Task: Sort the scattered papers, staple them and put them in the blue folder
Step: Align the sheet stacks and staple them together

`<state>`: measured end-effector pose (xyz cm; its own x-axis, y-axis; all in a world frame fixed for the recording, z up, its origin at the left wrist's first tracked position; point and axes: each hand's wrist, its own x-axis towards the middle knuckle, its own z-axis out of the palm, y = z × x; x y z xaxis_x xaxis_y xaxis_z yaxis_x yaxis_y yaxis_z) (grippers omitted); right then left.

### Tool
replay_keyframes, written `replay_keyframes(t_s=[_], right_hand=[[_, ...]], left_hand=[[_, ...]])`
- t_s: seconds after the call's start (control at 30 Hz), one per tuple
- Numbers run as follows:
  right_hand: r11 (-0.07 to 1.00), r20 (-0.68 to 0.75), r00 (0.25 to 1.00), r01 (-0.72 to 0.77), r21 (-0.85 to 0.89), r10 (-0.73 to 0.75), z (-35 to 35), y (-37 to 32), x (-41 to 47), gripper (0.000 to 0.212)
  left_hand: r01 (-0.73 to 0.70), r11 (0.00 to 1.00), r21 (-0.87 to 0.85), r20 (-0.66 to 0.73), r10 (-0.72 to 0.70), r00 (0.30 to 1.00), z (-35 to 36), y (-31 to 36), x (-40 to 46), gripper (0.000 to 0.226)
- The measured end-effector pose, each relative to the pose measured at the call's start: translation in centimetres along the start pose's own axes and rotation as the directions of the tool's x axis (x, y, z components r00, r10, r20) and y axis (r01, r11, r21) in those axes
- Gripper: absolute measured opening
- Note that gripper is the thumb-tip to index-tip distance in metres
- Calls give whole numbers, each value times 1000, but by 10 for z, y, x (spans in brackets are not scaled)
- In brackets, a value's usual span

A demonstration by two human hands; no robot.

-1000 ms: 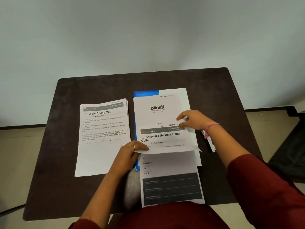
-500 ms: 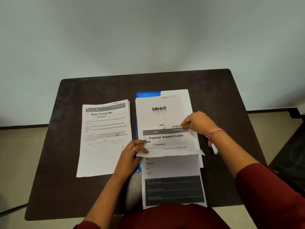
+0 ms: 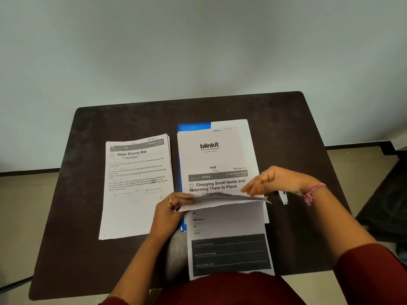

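The left hand (image 3: 170, 208) pinches the folded-over sheets (image 3: 222, 200) of a paper stack on the blue folder (image 3: 193, 127); right hand (image 3: 275, 181) hovers above, fingers loosely extended

I am at a dark brown table (image 3: 88, 249) with rounded corners, its top a little mottled. Behind it stands a plain pale grey-blue wall (image 3: 198, 45). A dark skirting strip (image 3: 356, 147) runs along the foot of that wall. Beige floor (image 3: 19, 205) shows to either side of the table.
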<state>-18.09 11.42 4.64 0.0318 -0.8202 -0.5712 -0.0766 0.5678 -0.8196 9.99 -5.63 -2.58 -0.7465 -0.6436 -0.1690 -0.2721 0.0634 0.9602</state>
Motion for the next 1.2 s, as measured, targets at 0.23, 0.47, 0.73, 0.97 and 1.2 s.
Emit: replay_keyframes(t_s=[0.23,0.47,0.73,0.97,1.2], right_hand=[[918,-452,892,-179,-354,-1,-24,20,56,23],[816,-443,896,-275,-509,26,-26,22,73,20],[731,-475,875,-260,-631,-98,-10,18,50,8],[999,-207,978,-13,-40,4,4,6,-1,9],[999,-169,985,-26,42,33,-8,13,4,35]], left_hand=[[109,990,-91,-15,-111,994,2,2,-7,19],[107,990,-87,-6,-108,994,2,3,-8,18],[-71,992,105,-15,73,997,-1,-8,-2,42],[-72,989,130,-10,74,997,-3,-4,1,39],[87,995,-41,14,-87,996,4,0,-2,22]])
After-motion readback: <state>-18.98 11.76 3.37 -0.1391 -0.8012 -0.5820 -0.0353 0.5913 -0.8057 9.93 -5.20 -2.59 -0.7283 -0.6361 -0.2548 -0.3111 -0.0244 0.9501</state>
